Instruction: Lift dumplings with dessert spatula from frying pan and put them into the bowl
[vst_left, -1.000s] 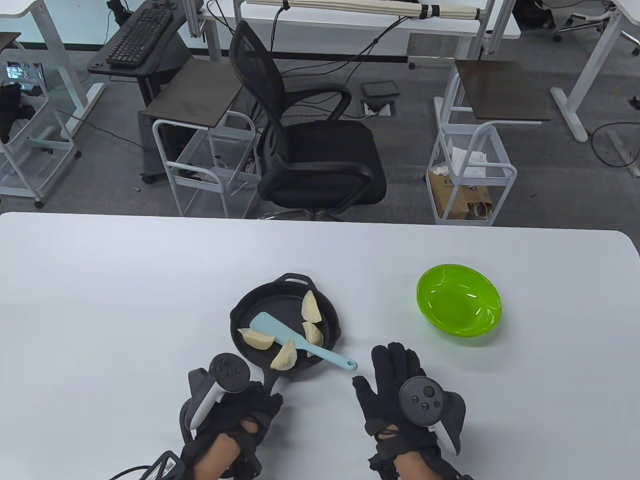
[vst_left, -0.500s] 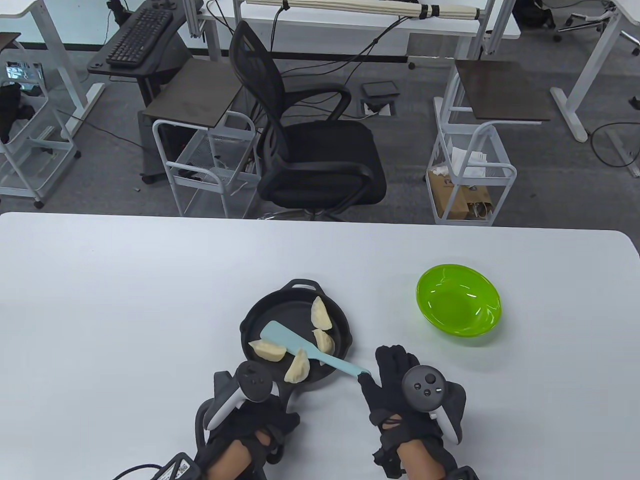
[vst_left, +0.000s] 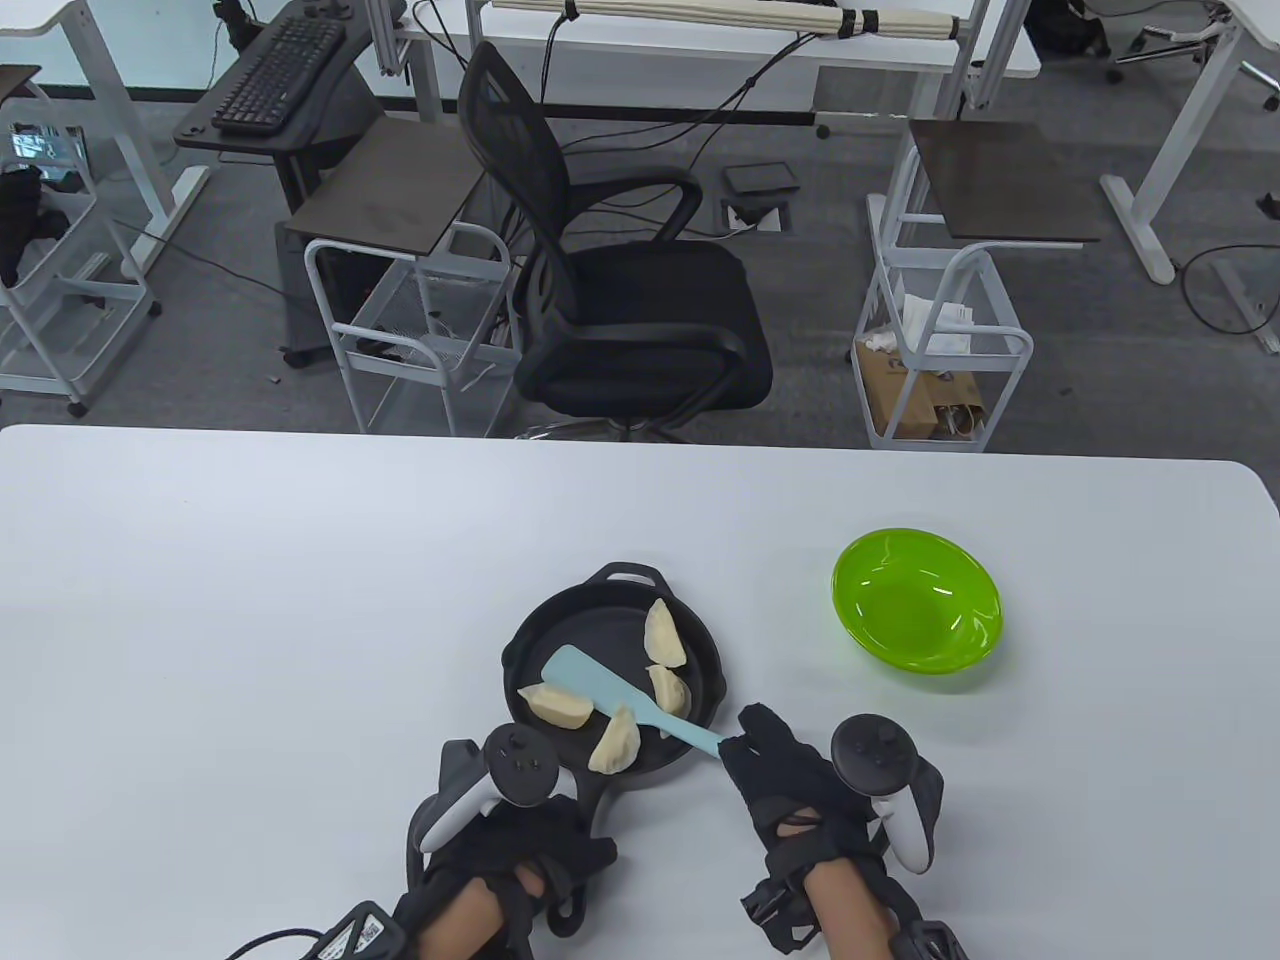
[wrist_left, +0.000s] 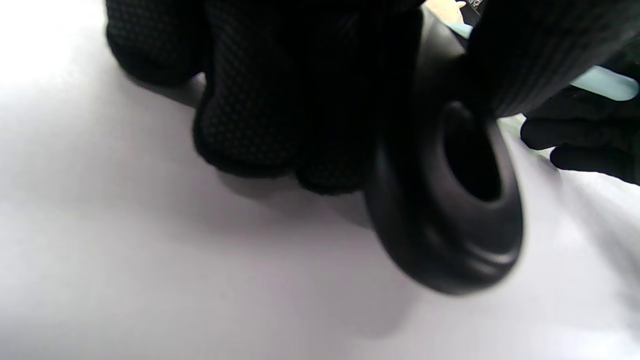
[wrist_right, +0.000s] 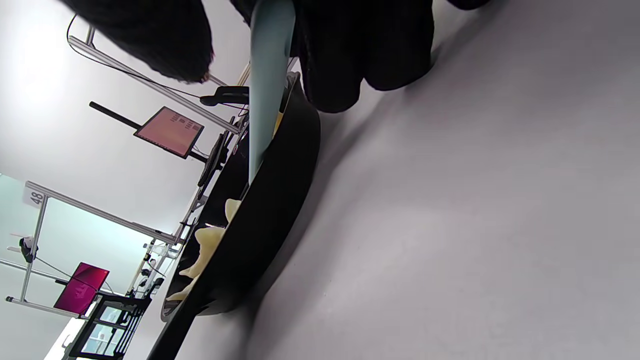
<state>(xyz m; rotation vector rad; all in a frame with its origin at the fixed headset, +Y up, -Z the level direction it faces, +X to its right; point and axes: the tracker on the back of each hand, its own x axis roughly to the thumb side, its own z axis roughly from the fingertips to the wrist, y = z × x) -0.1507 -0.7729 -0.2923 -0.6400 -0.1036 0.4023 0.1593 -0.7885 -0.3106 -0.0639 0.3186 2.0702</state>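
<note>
Gripping pan handle and spatula, four dumplings in the pan

Nearest the person, the left hand (vst_left: 520, 850) has its fingers curled round the handle of the black frying pan (vst_left: 700, 700); the left wrist view shows the gloved fingers (wrist_left: 280, 100) wrapped over the handle just above the white table (vst_left: 250, 600). To its right, the right hand (vst_left: 800, 790) grips the end of the pale blue dessert spatula (vst_left: 625, 700), with fingers and thumb wrapped round the handle as the right wrist view shows. The spatula slants up and left from that hand, crosses the pan's near right rim, and its blade lies inside the pan.

Four pale dumplings sit in the pan: one (vst_left: 557, 707) at the left, touching the blade's left edge, one (vst_left: 615, 745) at the near rim just below the blade, one (vst_left: 668, 688) just right of the blade, and one (vst_left: 662, 634) by the far right wall. Farther back and to the right, well apart from the pan, stands the green bowl (vst_left: 917, 600), holding no dumplings.
</note>
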